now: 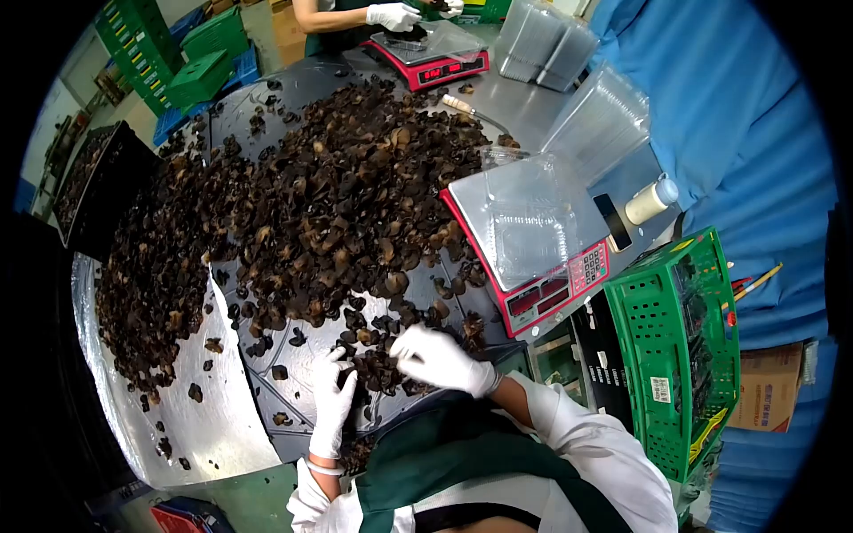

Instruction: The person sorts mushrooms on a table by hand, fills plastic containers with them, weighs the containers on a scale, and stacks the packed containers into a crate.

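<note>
A person in white gloves works at a surface (515, 108) heaped with dark mushrooms (329, 195); the heap runs from the left side to the middle, with a loose scatter close to the body. The left hand (332, 400) is over that scatter, its grip spread, thumb apart from the fingers. Just to its right, the right hand (435, 360) curls above the same scatter; whether its grip pinches a piece, I cannot tell. The step in hand appears to be sorting these mushrooms. The next move seems to call for a light closing of the fingers on chosen pieces.

Counted from left to right: one black tub (108, 209); several green crates at the back, too overlapped to count; mushrooms beyond counting; a co-worker's two gloved hands, one (393, 15) nearer the left; two red scales, one far (451, 71), one near (533, 306); one knife (458, 104); one clear box (533, 233) on the near scale; one phone (613, 222); one bottle (651, 201); one green basket (656, 330).
</note>
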### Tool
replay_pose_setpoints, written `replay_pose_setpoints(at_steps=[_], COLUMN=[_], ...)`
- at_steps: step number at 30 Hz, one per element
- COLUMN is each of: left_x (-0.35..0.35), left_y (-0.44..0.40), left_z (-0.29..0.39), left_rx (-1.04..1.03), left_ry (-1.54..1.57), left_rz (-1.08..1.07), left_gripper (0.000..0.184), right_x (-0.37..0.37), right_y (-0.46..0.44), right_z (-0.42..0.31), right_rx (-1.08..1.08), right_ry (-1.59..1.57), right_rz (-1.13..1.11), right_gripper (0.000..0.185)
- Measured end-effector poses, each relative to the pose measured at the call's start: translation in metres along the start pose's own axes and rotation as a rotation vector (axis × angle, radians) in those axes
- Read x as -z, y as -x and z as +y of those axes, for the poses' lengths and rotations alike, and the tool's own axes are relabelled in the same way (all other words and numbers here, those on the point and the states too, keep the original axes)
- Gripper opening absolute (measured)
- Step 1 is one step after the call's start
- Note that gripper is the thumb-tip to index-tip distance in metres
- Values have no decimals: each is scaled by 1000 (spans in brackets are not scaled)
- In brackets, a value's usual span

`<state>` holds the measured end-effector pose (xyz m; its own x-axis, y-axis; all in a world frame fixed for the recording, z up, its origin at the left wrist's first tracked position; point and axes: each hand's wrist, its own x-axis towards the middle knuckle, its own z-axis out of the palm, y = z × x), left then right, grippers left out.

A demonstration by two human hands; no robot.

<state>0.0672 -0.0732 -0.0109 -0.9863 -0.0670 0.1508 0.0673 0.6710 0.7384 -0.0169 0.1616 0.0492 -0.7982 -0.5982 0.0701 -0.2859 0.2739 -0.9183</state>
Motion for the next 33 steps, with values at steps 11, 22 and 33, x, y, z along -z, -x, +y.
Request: replay_pose_setpoints(at_steps=[11,22,33], left_x=[-16,-24,-47], left_y=[-20,4,-12], left_z=[-4,14,17], left_rx=[-91,-265,26], left_ry=[-131,-179,172], left_rz=[-60,-240,25], left_gripper=[72,82,31], right_x=[29,-17,-17], right_y=[37,17,-10], right_z=[50,31,51], right_rx=[-167,46,17], right_ry=[685,755,225], right_rz=[-75,-177,168], right_gripper=[99,106,25])
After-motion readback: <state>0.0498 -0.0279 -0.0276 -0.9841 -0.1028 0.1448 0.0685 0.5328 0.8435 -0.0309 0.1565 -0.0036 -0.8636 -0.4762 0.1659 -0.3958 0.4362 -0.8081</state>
